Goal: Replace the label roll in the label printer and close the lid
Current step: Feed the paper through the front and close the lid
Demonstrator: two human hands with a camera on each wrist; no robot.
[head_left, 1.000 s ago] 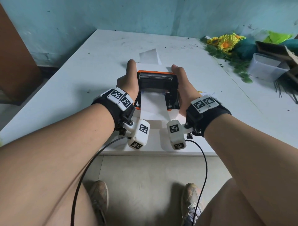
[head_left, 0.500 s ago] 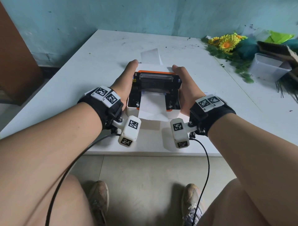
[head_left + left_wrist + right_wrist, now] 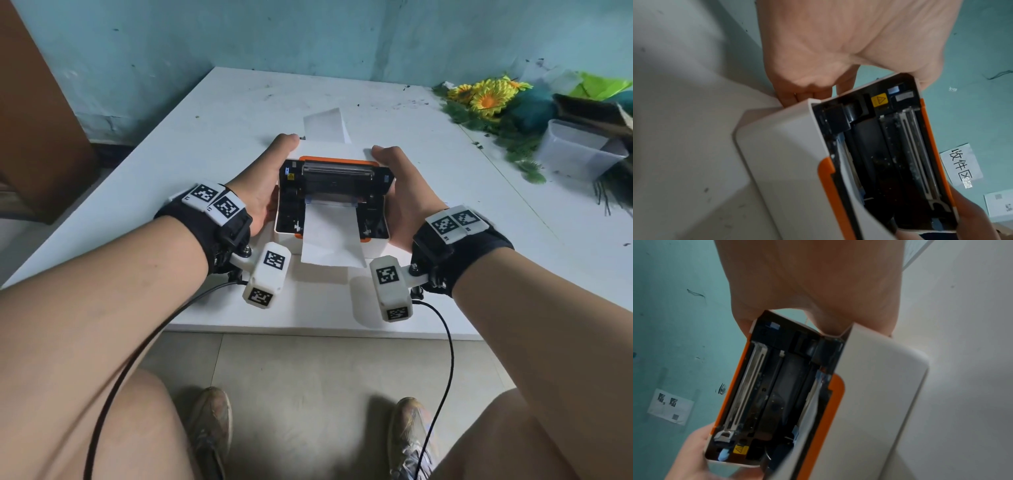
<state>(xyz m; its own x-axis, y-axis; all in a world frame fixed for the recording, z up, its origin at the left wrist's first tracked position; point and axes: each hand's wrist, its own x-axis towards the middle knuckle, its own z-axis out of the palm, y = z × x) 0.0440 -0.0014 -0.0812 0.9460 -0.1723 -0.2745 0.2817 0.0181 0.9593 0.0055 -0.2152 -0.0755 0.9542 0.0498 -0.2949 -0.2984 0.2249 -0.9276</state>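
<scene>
Both wrists had drawn back toward the table edge since a second before, and the lid (image 3: 337,171) had tipped further up, showing more of the dark works beneath. Left hand (image 3: 265,186) lay against the printer's (image 3: 329,219) 9 o'clock side, thumb on the lid's corner, fingers reaching behind it; right hand (image 3: 400,195) mirrored it at 3 o'clock. Each hand clasped the lid between thumb and fingers, though how tightly the hidden fingers curled was hard to judge. White label paper (image 3: 330,240) ran out of the printer's front toward 6 o'clock, and another strip (image 3: 325,128) stood up behind it at 12 o'clock.

White table (image 3: 212,113) carried the printer near its front edge, against a blue-green wall (image 3: 274,37), with pale floor tiles (image 3: 308,377) below. At 2 o'clock lay yellow artificial flowers (image 3: 486,96), and beside them a clear plastic tub (image 3: 579,150), its contents too dim to make out.
</scene>
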